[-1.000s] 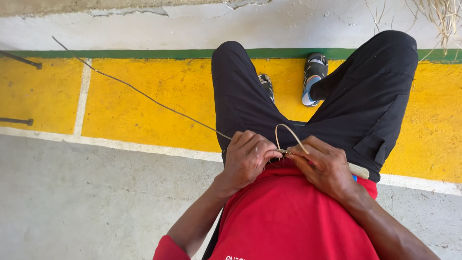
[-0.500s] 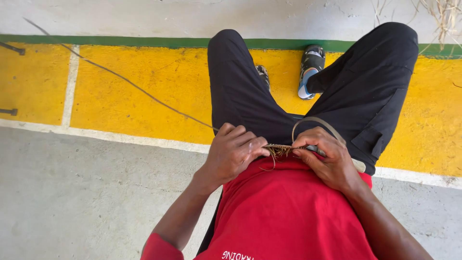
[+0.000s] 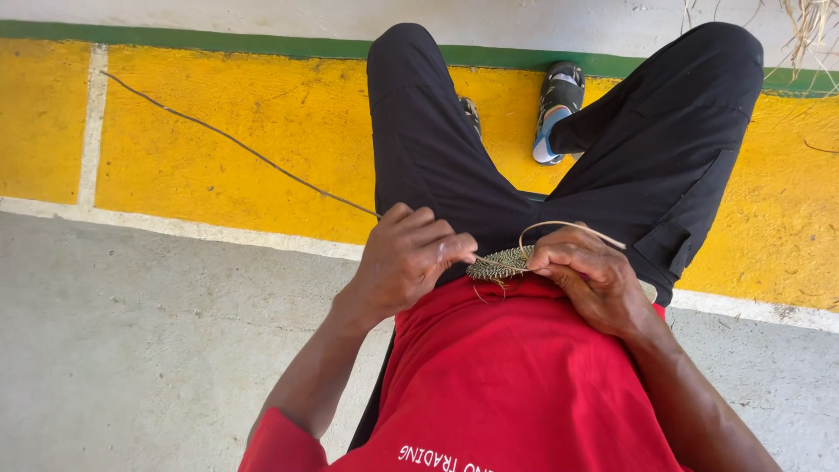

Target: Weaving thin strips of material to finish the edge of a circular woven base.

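Both hands (image 3: 502,267) on a small woven piece (image 3: 500,263), lap-level

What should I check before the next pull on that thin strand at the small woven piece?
1. Left hand grip on the long thin dark strand: fingers pinched shut at its near end, ok.
2. Right hand grip on the small greenish-brown woven fibre piece: held at its right edge, ok.
3. Strand path: it runs free up and left across the yellow painted floor band, no snag seen, ok.
4. Pale curved strip looping over the right hand: arched, not kinked, ok; its far end cannot tell.
5. Where the strand enters the weave: hidden by fingers, cannot tell.
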